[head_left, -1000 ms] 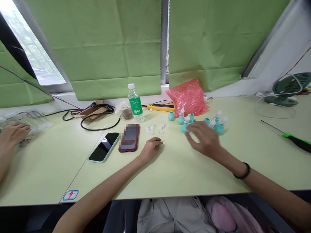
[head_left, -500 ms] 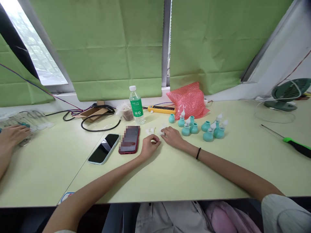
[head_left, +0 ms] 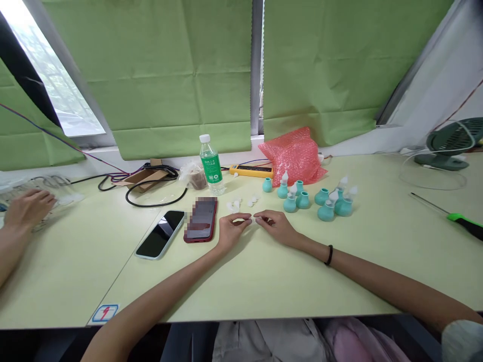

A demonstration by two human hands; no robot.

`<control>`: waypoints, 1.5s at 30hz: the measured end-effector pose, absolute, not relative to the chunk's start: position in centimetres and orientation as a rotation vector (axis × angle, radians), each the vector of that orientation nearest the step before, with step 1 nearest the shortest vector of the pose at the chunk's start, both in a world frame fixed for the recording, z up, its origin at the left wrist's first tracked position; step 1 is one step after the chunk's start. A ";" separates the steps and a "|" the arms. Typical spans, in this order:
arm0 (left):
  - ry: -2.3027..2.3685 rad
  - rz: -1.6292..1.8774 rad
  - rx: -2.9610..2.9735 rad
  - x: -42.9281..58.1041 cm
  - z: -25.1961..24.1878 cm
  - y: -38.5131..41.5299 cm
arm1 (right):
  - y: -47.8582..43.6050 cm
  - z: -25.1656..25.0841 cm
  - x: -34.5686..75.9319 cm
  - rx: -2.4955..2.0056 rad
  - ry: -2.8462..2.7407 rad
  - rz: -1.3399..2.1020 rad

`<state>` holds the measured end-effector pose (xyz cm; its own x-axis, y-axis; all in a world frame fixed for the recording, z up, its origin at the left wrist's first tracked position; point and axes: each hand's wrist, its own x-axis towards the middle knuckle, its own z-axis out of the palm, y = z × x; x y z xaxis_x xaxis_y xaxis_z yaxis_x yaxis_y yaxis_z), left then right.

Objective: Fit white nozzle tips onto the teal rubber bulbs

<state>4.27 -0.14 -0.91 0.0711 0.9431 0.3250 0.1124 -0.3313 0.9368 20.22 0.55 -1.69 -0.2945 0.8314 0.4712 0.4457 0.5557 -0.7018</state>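
My left hand (head_left: pixel 233 230) and my right hand (head_left: pixel 278 227) meet fingertip to fingertip over the table, each in a pinch. Between their tips a small white piece (head_left: pixel 253 217) shows, mostly hidden and too small to name. Just beyond the fingers lie several loose white pieces (head_left: pixel 234 205), with a few more white bits (head_left: pixel 252 202) beside them. To the right of my right hand stand several round teal bulb-shaped pots (head_left: pixel 302 200). Some of these carry a translucent white tip (head_left: pixel 353 192); others have an open neck.
Left of my hands lie a red-cased phone (head_left: pixel 201 221) and a pale-cased phone (head_left: pixel 160 235). Behind stand a water bottle (head_left: pixel 212 168), a yellow tool (head_left: pixel 251 171) and pink bubble wrap (head_left: pixel 294 156). A screwdriver (head_left: pixel 462 221) lies right; another person's hand (head_left: pixel 30 208) rests on plastic bags at left.
My right hand has drawn back from the loose white pieces and come up to my left fingertips. My left fingers have closed into a flatter pinch. The other person's hand moved slightly right.
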 end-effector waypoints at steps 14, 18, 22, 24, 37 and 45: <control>1.017 1.303 1.475 4.3 -0.5 -0.7 | 1.2 -2.2 20.5 -1.019 -1.463 1.293; 1.005 1.310 1.464 4.3 -0.6 -0.7 | 1.3 -2.2 20.5 -1.013 -1.456 1.306; 1.013 1.300 1.462 4.2 -0.6 -0.6 | 1.3 -2.2 20.5 -1.004 -1.468 1.316; 1.017 1.297 1.457 4.3 -0.5 -0.5 | 1.3 -2.2 20.4 -0.995 -1.480 1.312; 1.031 1.313 1.503 4.3 -0.5 -0.7 | 1.4 -2.5 20.5 -0.936 -1.504 1.271; 1.065 1.266 1.529 4.2 -0.7 -0.4 | 1.2 -2.2 20.4 -0.972 -1.459 1.290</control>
